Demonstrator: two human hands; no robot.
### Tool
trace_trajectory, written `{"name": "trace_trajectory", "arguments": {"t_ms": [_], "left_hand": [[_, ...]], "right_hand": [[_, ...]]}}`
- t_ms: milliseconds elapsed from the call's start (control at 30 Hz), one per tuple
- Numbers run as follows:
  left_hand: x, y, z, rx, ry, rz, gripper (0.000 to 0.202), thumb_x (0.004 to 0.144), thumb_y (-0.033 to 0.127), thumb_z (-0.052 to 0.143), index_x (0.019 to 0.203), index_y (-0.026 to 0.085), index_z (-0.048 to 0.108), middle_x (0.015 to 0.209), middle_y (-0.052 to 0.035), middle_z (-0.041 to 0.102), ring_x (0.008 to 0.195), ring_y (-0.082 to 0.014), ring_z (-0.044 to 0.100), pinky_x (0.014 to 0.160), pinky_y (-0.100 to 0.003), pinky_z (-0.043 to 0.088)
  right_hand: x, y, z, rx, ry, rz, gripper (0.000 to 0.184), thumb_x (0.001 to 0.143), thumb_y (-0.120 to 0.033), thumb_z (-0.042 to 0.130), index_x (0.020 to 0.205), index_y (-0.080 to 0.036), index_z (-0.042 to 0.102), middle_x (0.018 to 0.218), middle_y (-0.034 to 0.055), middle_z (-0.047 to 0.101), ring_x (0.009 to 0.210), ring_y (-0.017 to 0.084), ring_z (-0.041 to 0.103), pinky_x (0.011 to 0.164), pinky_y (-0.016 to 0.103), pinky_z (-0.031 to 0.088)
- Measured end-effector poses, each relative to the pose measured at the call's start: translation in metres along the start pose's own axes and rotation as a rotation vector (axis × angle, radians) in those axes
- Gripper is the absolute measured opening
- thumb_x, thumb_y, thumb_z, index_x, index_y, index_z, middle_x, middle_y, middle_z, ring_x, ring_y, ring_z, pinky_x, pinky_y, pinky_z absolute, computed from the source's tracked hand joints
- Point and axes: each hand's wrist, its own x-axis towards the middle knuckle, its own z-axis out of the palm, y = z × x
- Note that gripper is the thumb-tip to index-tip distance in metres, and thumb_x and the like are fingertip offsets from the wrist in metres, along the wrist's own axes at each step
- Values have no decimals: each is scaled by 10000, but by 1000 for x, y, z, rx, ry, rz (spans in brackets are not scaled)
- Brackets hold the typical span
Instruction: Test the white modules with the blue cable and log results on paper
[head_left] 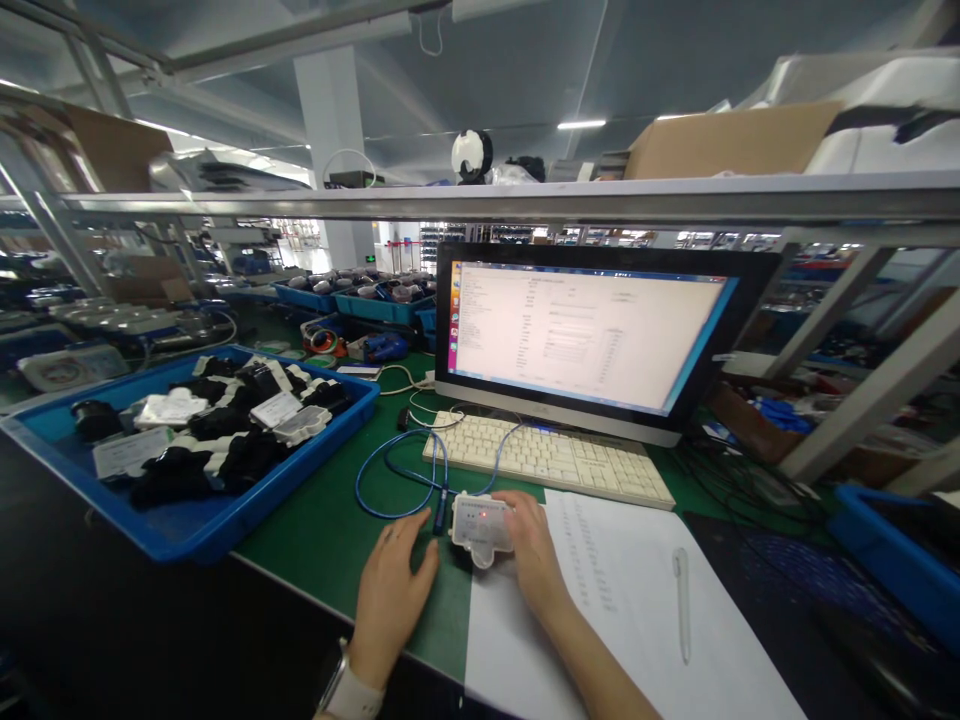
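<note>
A small grey-white electronic module point(480, 528) in a clear housing, with a red light lit on its face, is in front of the keyboard. My right hand point(535, 548) grips its right side, fingers over the top edge. To the left of the module, my left hand point(396, 572) has thumb and fingers apart and holds nothing. Just beyond its fingertips is the dark blue plug point(441, 512) of a blue cable point(365, 490), which loops over the green mat. Whether the plug touches the module I cannot tell.
A blue tray point(225, 525) of black and white parts stands at left. Behind the module are a white keyboard point(551, 455) and a lit monitor point(577, 340). Printed paper point(630, 620) with a pen point(682, 605) lies at right, beside a dark mouse mat point(780, 570). A shelf point(480, 203) crosses above.
</note>
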Motion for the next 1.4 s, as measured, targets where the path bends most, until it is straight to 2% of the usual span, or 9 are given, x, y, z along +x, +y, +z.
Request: {"name": "trace_trajectory", "arguments": {"t_ms": [167,300,400,500,600,767,967,1233,1400], "left_hand": [[49,7,-2,21,-264,-226,266,760,251,556,991,141,627,874,-87,653,845,-239,616,758,-353,467],[78,4,3,-43,-382,-253,153,623,184,648,769,144,666,657,-48,637,673,-230,624,637,-311,449],[90,-3,-1,-142,-422,-260,135,578,123,633,707,145,663,624,-40,645,654,-219,630,639,-309,471],[94,-4,-12,-304,-409,-234,233,664,188,600,883,131,655,805,-67,696,787,-209,654,724,-315,516],[90,4,-21,-478,-369,-185,348,746,294,569,1050,125,591,1012,-83,679,942,-199,639,850,-339,516],[77,22,-21,-779,-298,-95,365,748,351,620,1041,137,577,1032,-88,669,975,-220,630,919,-394,495],[65,28,-8,-673,-255,6,300,788,340,579,1017,149,598,1015,-83,669,976,-220,629,906,-378,502],[54,25,0,-683,-177,7,288,797,314,582,1034,150,599,1007,-84,681,949,-213,643,872,-355,522],[51,21,6,-637,-97,45,269,800,313,590,1020,160,617,987,-74,690,932,-211,652,856,-342,532]], "right_hand": [[0,0,0,0,4,-1,382,933,-427,288,1022,-242,610,1049,54,584,1019,220,501,897,378,394],[0,0,-1,6,-5,-5,386,939,-426,282,1039,-246,609,1059,50,582,1038,212,499,907,367,388],[0,1,0,6,6,-15,390,940,-428,282,1034,-245,614,1044,50,585,1023,209,505,898,365,396],[0,2,1,-3,31,-23,387,939,-423,291,1026,-247,625,1025,48,594,1003,207,515,886,363,408],[1,3,1,-8,41,-20,387,938,-425,297,1018,-245,631,1024,48,595,998,208,516,888,365,410],[1,2,1,-2,36,-23,395,939,-440,293,1022,-246,627,1019,48,591,1013,210,513,902,367,399],[1,2,1,15,46,-29,390,937,-451,304,1026,-244,623,1024,47,588,1011,207,513,900,356,397],[0,4,0,6,42,-35,361,935,-435,322,1026,-251,619,1022,42,587,1016,207,510,894,352,393],[1,7,3,16,32,-24,410,928,-488,311,1032,-242,622,1030,54,589,1025,218,508,916,377,388]]}}
